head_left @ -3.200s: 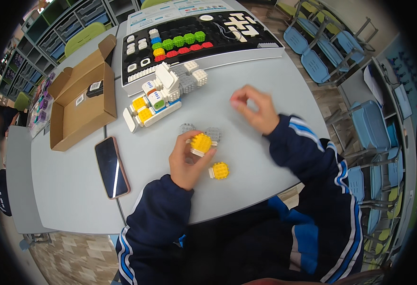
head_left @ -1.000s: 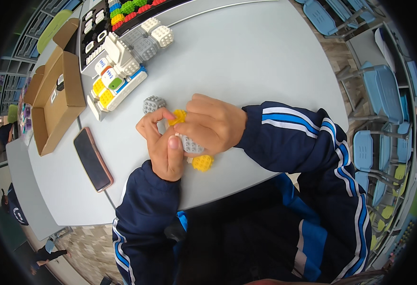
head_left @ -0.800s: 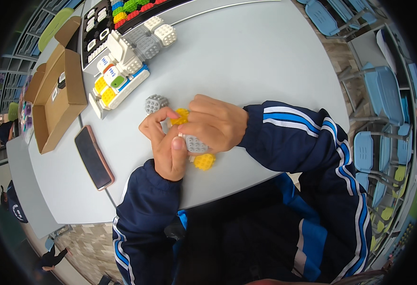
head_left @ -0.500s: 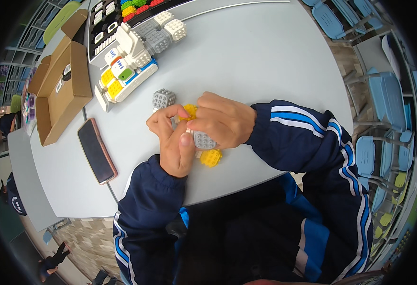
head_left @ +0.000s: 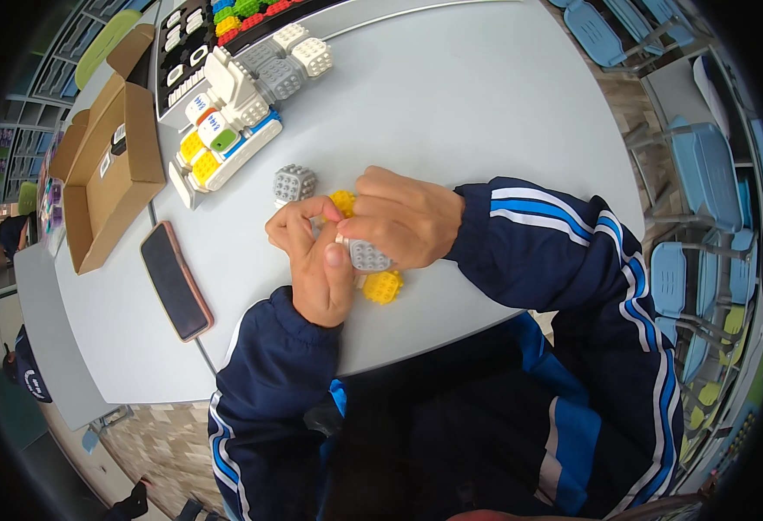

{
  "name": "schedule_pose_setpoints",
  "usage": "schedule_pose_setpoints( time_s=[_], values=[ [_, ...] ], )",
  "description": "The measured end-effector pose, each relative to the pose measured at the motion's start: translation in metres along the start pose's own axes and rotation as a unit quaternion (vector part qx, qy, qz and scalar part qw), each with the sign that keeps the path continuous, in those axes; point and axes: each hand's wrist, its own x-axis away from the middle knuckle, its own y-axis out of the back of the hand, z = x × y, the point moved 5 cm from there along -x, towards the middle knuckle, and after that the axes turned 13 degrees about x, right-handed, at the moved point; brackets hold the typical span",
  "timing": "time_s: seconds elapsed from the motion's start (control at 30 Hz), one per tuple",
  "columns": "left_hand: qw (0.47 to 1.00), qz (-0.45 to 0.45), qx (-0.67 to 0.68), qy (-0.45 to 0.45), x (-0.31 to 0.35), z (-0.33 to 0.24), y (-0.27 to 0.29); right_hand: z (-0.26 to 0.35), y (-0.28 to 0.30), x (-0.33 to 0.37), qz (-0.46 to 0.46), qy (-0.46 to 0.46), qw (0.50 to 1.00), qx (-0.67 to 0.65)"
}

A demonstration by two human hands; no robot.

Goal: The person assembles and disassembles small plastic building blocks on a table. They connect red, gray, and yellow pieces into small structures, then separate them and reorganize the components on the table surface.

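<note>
Above the table's near edge, my left hand (head_left: 319, 269) and my right hand (head_left: 406, 217) come together, fingers closed on a small assembly of studded blocks. Its grey studded block (head_left: 370, 255) shows between the left thumb and the right fingers. A yellow studded piece (head_left: 383, 286) sticks out below the hands, and another yellow studded piece (head_left: 343, 202) shows above them. My fingers hide how these parts join. Just beyond my left fingers, a separate grey studded block (head_left: 294, 183) rests on the table (head_left: 485, 104).
A larger model (head_left: 234, 122) of white, grey and yellow blocks stands at the far left, beside a black tray of coloured blocks (head_left: 242, 10). An open cardboard box (head_left: 116, 187) and a phone (head_left: 175, 282) lie to the left. Blue chairs (head_left: 707, 174) stand beyond the table's right side.
The view has shifted slightly. Both hands keep the same hold on the block assembly, with hardly any finger movement. A person in the lower left background has moved.
</note>
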Motion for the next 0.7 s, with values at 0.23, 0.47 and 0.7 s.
schedule_pose_setpoints(
  time_s=[0.23, 0.47, 0.7],
  values=[
    [1.0, -0.009, 0.009, -0.002, 0.002, 0.0, 0.0, 0.001, -0.004, 0.002, 0.009, -0.001, 1.0, -0.002],
    [1.0, 0.006, -0.018, -0.005, 0.0, -0.001, 0.004, 0.002, -0.001, 0.0, 0.011, -0.007, 1.0, -0.012],
    [0.997, -0.013, -0.076, -0.024, 0.01, -0.011, 0.011, 0.008, 0.001, -0.008, 0.014, -0.03, 0.998, -0.052]
  ],
)
